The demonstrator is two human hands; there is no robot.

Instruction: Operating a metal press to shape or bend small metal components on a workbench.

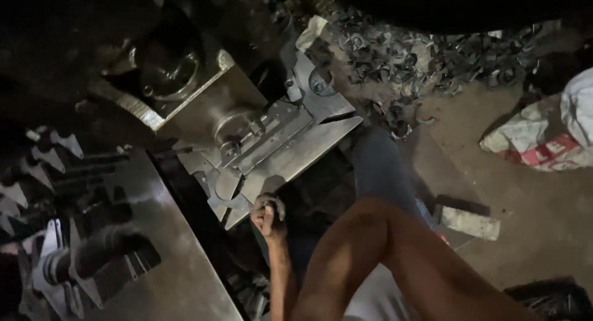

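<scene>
One bare hand, which I take to be my right hand (267, 213), is curled into a fist at the near edge of a steel die plate (290, 149) on a press machine (185, 86). A small grey metal piece (279, 205) shows between the fingers. The thin forearm runs down to the bottom edge of the view. A bent bare limb (383, 253) crosses in front, right of that forearm. My left hand does not show; the left side is very dark.
Stacks of cut metal blanks (43, 166) lie at the left beside a flat steel sheet (167, 253). A heap of metal scrap (407, 55) covers the floor at the top right. A printed sack (543, 142) and a pale block (469, 222) lie on the dirt floor.
</scene>
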